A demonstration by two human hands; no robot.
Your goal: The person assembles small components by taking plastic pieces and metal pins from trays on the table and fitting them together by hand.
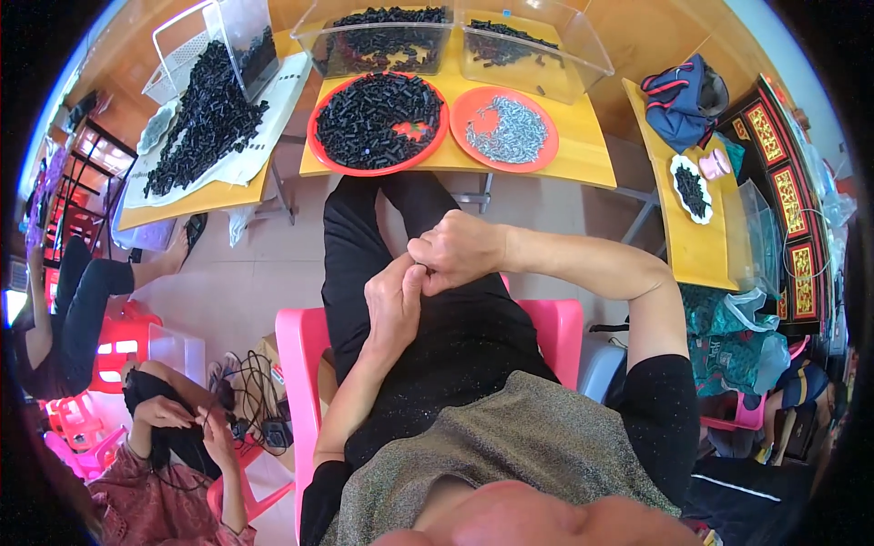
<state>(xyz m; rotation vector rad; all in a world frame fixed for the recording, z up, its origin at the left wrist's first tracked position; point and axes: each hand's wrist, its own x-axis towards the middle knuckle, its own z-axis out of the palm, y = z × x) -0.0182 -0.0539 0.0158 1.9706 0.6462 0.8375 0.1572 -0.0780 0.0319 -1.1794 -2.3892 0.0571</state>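
Note:
My two hands meet above my lap, just in front of the yellow table. My left hand (393,302) is closed, its thumb and fingertips pressed together. From the right, my right hand (462,249) curls over it with fingers folded, touching the left fingertips. Whatever lies between them is too small and too covered to name. Nearest to the hands stands a round red tray (414,131) heaped with short black tube-like pieces (369,118). Beside it on the right, a smaller orange-red plate (510,166) carries many small silvery metal pieces (514,132).
Clear plastic bins (537,68) with black pieces line the table's back. A loose black pile (209,118) covers a sheet at left. On the right table sit a white dish (681,166) and a blue bag (678,105). Another person's hands (164,412) hold a dark strand at lower left.

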